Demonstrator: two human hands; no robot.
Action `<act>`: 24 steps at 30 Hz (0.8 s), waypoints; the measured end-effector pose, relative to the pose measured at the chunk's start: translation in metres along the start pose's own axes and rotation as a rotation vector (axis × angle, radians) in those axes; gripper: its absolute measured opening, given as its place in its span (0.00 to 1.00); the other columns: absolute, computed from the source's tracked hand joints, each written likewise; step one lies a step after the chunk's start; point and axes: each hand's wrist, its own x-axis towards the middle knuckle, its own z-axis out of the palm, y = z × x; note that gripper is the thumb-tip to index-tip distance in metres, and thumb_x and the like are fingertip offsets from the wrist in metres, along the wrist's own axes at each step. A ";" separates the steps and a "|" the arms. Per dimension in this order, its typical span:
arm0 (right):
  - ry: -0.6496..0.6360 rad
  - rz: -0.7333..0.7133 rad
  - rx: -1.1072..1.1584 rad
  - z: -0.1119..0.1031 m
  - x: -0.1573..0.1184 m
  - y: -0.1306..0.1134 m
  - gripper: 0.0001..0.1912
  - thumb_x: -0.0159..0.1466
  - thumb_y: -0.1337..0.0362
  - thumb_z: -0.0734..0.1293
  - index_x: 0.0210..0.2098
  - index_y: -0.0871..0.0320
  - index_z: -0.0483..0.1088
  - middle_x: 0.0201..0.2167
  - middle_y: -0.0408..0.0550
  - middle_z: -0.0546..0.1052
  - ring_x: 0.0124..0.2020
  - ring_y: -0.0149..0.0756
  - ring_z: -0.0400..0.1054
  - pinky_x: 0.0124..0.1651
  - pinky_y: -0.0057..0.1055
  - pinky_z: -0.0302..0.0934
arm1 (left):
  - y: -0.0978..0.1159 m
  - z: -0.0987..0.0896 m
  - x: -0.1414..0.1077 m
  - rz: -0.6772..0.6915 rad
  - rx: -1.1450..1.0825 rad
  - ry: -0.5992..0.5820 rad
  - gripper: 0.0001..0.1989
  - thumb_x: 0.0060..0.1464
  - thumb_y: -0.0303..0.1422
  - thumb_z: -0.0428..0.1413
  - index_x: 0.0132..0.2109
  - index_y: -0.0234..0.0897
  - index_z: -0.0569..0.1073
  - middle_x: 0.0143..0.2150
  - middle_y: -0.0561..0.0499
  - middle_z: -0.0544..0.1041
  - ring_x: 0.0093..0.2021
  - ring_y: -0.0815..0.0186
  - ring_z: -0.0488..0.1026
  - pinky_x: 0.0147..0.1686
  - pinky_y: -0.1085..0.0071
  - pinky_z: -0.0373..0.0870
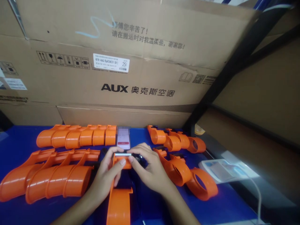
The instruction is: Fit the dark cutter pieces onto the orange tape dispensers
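Observation:
Between my hands is an orange plastic tape dispenser [119, 203], its curved body hanging toward me and a white toothed blade [123, 154] across its upper end. My left hand [109, 167] is closed round the left side of that end, thumb on the orange face. From the other side, my right hand [150, 165] grips it with the thumb near the blade's right end and the fingers behind. A dark, shiny part [141, 160] shows beneath my right fingers; its kind is unclear.
Rows of orange dispensers [75, 139] lie left on the blue table [138, 137], with looser ones [179, 170] at right. A phone [123, 137] rests beyond my hands. Behind stands a large cardboard box [140, 75]. A white cable [256, 190] runs at right beside a black frame [225, 72].

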 end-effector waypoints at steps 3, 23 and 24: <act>0.008 0.037 0.026 0.000 0.001 0.000 0.05 0.72 0.63 0.66 0.42 0.51 0.75 0.40 0.48 0.80 0.44 0.43 0.73 0.50 0.42 0.66 | 0.001 0.001 -0.001 0.004 0.008 -0.020 0.18 0.62 0.45 0.59 0.53 0.44 0.66 0.19 0.64 0.60 0.15 0.74 0.54 0.16 0.78 0.48; 0.054 0.036 -0.048 0.002 0.001 -0.001 0.04 0.72 0.65 0.67 0.39 0.52 0.74 0.38 0.45 0.79 0.42 0.40 0.70 0.47 0.38 0.61 | 0.000 0.001 0.001 0.044 0.025 -0.030 0.13 0.64 0.45 0.58 0.47 0.43 0.67 0.20 0.63 0.60 0.17 0.74 0.53 0.18 0.78 0.49; 0.056 0.037 -0.051 0.002 0.001 -0.001 0.04 0.72 0.65 0.67 0.39 0.53 0.74 0.38 0.45 0.79 0.42 0.40 0.70 0.47 0.38 0.61 | 0.000 0.002 0.000 0.046 0.028 -0.026 0.13 0.64 0.45 0.58 0.47 0.43 0.66 0.20 0.63 0.60 0.17 0.74 0.54 0.18 0.78 0.50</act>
